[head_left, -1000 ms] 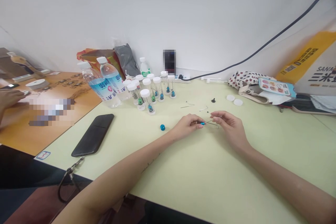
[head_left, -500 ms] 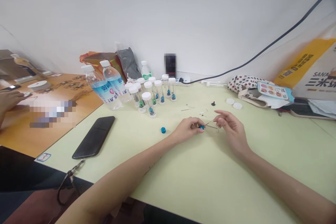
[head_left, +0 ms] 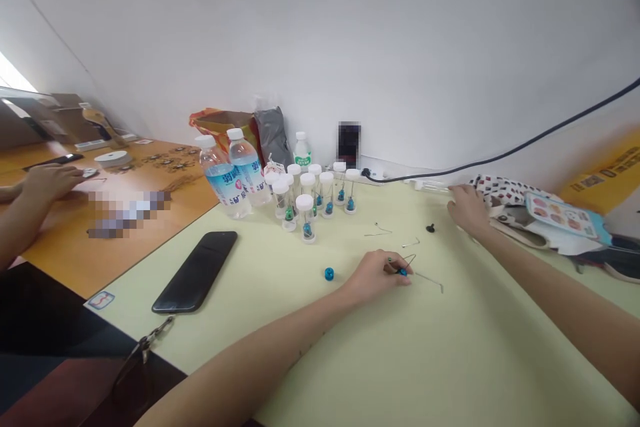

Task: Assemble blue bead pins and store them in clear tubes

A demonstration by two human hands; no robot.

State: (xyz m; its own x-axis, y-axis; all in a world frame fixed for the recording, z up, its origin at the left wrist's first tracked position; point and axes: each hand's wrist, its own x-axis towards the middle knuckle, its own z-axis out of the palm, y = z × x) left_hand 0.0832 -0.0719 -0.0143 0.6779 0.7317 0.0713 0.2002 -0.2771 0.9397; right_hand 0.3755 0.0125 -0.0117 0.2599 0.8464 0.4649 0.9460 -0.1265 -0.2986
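My left hand (head_left: 377,273) rests on the table, fingers pinched round a small shiny blue bead-like piece (head_left: 403,272). Thin bent metal wires (head_left: 429,279) stick out from the same pinch toward the right. Farther back, my right hand (head_left: 469,210) reaches out with its fingers extended. Its fingertips are at the right end of a clear capped tube (head_left: 431,186) lying near the wall; whether they touch it I cannot tell. A second blue piece (head_left: 329,274) lies left of my left hand. Loose bent wires (head_left: 380,231) and a small black part (head_left: 431,229) lie beyond it.
Several white-capped clear vials (head_left: 307,227) with blue or green pieces stand at the back. Water bottles (head_left: 225,180) and a black phone (head_left: 195,271) are on the left. A patterned cloth bag (head_left: 500,188) sits right. Another person's hand (head_left: 53,180) is at the orange table.
My right hand has left the wires and moved back and right toward the clear tube, now covering the spot of two white discs. My left hand keeps its pinch. The view has shifted left.
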